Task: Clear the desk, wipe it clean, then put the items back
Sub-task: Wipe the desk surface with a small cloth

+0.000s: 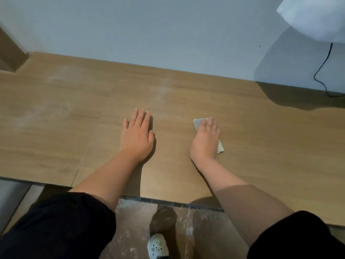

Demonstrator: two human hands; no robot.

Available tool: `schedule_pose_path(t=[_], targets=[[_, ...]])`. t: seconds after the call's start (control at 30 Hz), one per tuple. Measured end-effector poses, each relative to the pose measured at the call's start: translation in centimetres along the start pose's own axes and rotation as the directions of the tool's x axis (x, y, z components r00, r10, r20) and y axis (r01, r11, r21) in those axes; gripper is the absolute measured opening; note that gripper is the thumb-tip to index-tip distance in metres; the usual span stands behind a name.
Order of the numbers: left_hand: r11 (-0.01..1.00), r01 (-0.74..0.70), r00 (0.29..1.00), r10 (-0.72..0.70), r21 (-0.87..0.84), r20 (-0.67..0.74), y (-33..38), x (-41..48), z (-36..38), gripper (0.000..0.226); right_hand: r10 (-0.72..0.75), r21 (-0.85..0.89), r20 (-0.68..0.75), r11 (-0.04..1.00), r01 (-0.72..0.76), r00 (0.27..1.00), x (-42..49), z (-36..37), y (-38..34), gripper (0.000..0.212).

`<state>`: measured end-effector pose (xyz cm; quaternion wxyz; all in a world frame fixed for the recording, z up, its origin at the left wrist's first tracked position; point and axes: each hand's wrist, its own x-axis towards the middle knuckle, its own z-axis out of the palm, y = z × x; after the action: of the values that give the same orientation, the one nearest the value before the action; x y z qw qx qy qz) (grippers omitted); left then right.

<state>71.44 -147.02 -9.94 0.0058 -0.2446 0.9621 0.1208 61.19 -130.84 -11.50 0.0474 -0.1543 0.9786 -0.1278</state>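
On the wooden bench [261, 146], near the middle of its top, the left hand [137, 136] lies flat, palm down, its fingers [141, 116] straight, released and holding nothing. Just right of it, the right hand [205, 139] presses a small pale cloth [198, 123] against the bench, fingers stretched over it rather than curled round it. Pale dusty smears [43, 113] mark the bench's left part. A black cable [323, 71] hangs at its far right corner. Below its near edge, a white shoe [156, 243] stands on the floor [134, 221].

Tan wood-grain desk [261, 139] with whitish dusty smears, pale grey cloth [198, 123], black sleeves [61, 227].
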Motion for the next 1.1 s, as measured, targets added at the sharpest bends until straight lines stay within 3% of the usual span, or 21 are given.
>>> schedule_pose_path(t=[0.1, 0.17, 0.23, 0.3, 0.4, 0.5, 0.63, 0.73, 0.83, 0.93, 1.03, 1.1], targets=[[1.0, 0.008, 1.0, -0.008, 0.0, 0.019, -0.9, 1.5, -0.2, 0.059, -0.201, 0.065, 0.088, 0.979, 0.195, 0.976, -0.1, 0.1, -1.0, 0.074], [1.0, -0.001, 1.0, 0.001, 0.006, 0.022, -1.3, 2.1, -0.2, 0.058, -0.25, 0.202, 0.084, 0.952, 0.229, 0.965, 0.0, -0.4, -0.9, 0.075], [1.0, -0.015, 1.0, 0.015, 0.001, 0.021, -1.5, 2.5, -0.2, 0.058, -0.168, 0.314, -0.02, 0.935, 0.165, 0.986, 1.2, -1.5, 0.0, 0.069], [1.0, -0.012, 1.0, 0.012, -0.004, 0.021, -1.8, 2.9, 0.0, 0.058, 0.031, 0.321, -0.144, 0.947, 0.017, 0.989, 3.6, -2.5, 1.9, 0.067], [0.999, 0.025, 1.0, -0.025, -0.027, 0.015, -2.0, 3.2, 0.3, 0.059, 0.253, 0.215, -0.114, 0.95, -0.225, 0.961, 6.9, -2.8, 4.7, 0.069], [0.999, 0.043, 0.999, -0.043, -0.031, 0.017, -2.1, 3.3, 0.5, 0.06, 0.276, 0.119, -0.12, 0.958, -0.262, 0.954, 9.0, -1.4, 4.3, 0.061], [0.999, 0.04, 0.999, -0.04, 0.006, 0.036, -2.1, 3.5, 0.5, 0.061, 0.159, 0.069, -0.08, 0.986, -0.153, 0.984, 12.2, -0.8, 0.8, 0.061], [0.998, 0.044, 0.998, -0.046, 0.033, 0.051, -2.0, 3.6, 0.4, 0.061, -0.066, 0.065, -0.01, 0.996, 0.067, 0.998, 12.4, 0.2, -2.7, 0.065], [0.998, 0.053, 0.997, -0.054, 0.03, 0.054, -1.9, 3.5, 0.4, 0.061, -0.309, 0.076, 0.038, 0.949, 0.306, 0.95, 9.2, 1.4, -5.6, 0.072], [0.998, 0.063, 0.996, -0.065, 0.033, 0.063, -1.9, 3.5, 0.4, 0.062, -0.436, 0.121, 0.085, 0.897, 0.425, 0.896, 7.0, 1.3, -5.9, 0.072], [0.997, 0.059, 0.995, -0.062, 0.04, 0.074, -1.8, 3.4, 0.2, 0.062, -0.389, 0.418, 0.081, 0.849, 0.323, 0.918, 7.5, -0.3, -4.8, 0.059], [0.998, 0.061, 0.995, -0.064, 0.032, 0.074, -1.9, 3.4, 0.2, 0.062, -0.221, 0.481, -0.046, 0.85, 0.216, 0.974, 9.9, -1.4, -3.3, 0.05]])
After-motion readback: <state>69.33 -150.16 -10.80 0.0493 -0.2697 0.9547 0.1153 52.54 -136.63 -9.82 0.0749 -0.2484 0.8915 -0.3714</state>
